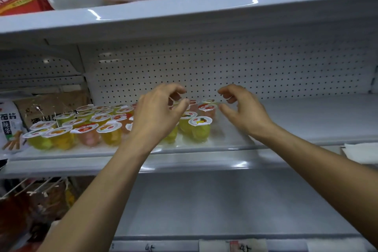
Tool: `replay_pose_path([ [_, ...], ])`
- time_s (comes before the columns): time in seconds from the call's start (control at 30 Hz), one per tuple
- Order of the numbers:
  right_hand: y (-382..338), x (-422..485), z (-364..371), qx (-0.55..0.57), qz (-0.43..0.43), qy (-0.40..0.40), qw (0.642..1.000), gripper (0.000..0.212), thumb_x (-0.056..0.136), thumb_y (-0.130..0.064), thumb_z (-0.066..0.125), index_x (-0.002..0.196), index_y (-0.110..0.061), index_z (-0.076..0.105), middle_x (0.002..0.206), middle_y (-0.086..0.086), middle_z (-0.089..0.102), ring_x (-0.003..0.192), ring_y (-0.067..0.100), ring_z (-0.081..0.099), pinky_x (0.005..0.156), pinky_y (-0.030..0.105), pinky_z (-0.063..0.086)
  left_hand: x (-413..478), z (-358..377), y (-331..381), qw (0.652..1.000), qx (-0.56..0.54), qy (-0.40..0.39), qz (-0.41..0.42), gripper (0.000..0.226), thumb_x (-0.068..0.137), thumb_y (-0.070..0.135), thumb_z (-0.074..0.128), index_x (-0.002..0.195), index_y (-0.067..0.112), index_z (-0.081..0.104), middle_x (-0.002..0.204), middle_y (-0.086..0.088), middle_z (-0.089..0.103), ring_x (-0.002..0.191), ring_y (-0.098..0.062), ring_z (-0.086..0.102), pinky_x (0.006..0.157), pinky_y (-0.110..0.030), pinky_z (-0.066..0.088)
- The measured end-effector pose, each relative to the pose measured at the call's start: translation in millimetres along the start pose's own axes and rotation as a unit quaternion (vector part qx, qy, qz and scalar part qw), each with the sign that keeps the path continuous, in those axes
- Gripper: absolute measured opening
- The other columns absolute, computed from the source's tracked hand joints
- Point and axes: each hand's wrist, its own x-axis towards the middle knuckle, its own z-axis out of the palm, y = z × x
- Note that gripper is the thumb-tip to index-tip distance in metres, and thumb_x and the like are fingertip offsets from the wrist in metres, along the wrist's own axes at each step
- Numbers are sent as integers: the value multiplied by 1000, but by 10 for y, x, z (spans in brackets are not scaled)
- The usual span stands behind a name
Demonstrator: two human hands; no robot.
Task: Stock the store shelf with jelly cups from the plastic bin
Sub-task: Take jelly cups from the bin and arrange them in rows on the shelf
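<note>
Several jelly cups (200,128), yellow, orange and pink with white printed lids, stand in rows on the white middle shelf (235,139). My left hand (159,112) hovers over the right end of the rows, fingers loosely curled, holding nothing. My right hand (241,108) hangs just right of the cups, beside a pink cup (207,109), fingers loosely curled and empty. The left hand hides some cups behind it. The plastic bin is not in view.
Snack packets (12,125) lie at the shelf's left end. A perforated back panel (245,67) closes the rear. The shelf right of the cups (317,116) is bare. An upper shelf (184,12) carries jars and bags. A lower shelf (225,200) sits below.
</note>
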Motion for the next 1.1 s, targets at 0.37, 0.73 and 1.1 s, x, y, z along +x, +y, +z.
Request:
replay_pose_path([
  [0.37,-348,-1237,-220,59,-127,-20,990,20,87,-19,60,106,-23,63,101,-10,60,84,9,57,71,36,51,-1302,-237,251,996,42,-56,-62,24,86,39,68,107,28,68,92,13,64,80,-9,61,84,-39,50],
  [0.73,-913,-2411,355,68,-103,-265,956,22,92,-30,59,114,-31,60,110,-12,57,92,8,55,79,35,50,-2871,-785,52,955,113,-148,-232,30,90,39,64,118,27,63,93,12,64,80,-8,61,79,-36,52],
  [1.1,-1666,-2767,1435,117,-122,-380,909,20,90,-28,61,109,-28,63,106,-9,59,89,8,56,77,33,50,-3719,-1366,-684,919,142,-153,-334,26,88,37,67,112,27,66,88,10,65,78,-12,63,78,-38,53],
])
